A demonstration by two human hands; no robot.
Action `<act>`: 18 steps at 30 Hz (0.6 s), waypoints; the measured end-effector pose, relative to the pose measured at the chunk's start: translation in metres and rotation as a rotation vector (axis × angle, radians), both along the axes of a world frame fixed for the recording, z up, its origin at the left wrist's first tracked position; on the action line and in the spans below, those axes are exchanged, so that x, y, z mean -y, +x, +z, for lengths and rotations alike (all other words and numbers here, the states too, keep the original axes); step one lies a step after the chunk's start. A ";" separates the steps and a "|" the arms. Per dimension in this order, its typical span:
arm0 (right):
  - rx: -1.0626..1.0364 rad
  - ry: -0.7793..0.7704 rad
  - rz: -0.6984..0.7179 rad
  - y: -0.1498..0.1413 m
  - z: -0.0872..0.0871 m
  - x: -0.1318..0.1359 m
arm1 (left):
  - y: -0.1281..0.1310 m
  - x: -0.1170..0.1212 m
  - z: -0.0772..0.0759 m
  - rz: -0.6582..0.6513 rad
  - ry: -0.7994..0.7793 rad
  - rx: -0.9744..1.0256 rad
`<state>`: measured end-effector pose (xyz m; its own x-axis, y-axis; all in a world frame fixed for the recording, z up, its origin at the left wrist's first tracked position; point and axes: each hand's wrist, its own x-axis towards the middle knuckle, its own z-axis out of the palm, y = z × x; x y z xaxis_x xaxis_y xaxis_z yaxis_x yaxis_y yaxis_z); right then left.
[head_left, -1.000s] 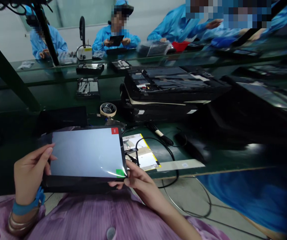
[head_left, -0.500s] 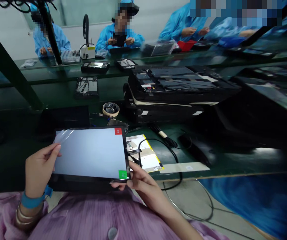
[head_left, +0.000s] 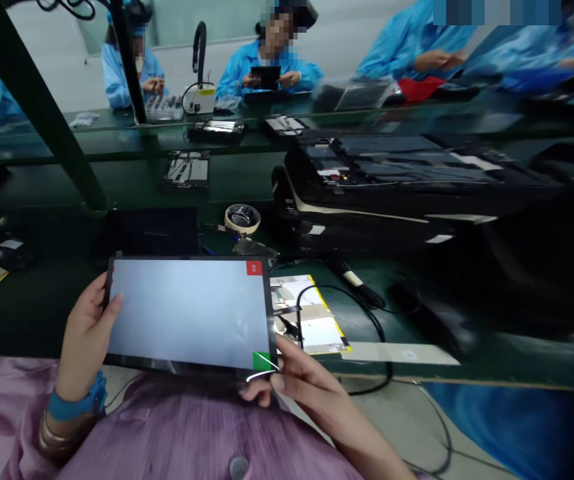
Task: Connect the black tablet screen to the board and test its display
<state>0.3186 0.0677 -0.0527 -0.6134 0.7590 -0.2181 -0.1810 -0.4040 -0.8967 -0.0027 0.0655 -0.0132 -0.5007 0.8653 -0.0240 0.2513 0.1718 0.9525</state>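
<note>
Behind the dark green counter [head_left: 31, 313] I see a pale wall and people in blue smocks [head_left: 151, 73] seated along a further bench [head_left: 227, 143]. The tablet [head_left: 187, 307] is held up over my near edge of the counter, screen facing me. I can read no brand on it. A red square [head_left: 254, 267] at its upper right corner bears light marks too small to read; a green square [head_left: 263, 361] sits at the lower right, crossed by glare. The rest of the screen is plain pale blue-grey within a glossy black border.

My left hand [head_left: 87, 327] has its grip closed on the left edge, thumb on the front. My right hand [head_left: 307, 380] pinches the lower right corner, thumb in front. Just right of the tablet lies a yellow-edged sheet [head_left: 324, 327]; its print is unreadable. Beyond is a tape roll [head_left: 243, 231].
</note>
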 end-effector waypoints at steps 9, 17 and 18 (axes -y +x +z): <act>0.685 1.144 -0.284 -0.038 0.026 -0.022 | 0.002 -0.001 -0.025 0.149 0.128 0.205; 0.532 1.495 -0.152 -0.052 0.015 -0.028 | 0.003 0.001 -0.027 0.210 0.123 0.238; 0.601 1.487 -0.270 -0.043 0.014 -0.026 | 0.004 0.001 -0.026 0.208 0.127 0.232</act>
<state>0.2760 0.0942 -0.0386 -0.5364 0.5731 0.6195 0.4023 0.8190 -0.4092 0.0011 0.0643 -0.0393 -0.6604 0.7488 -0.0563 -0.0023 0.0730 0.9973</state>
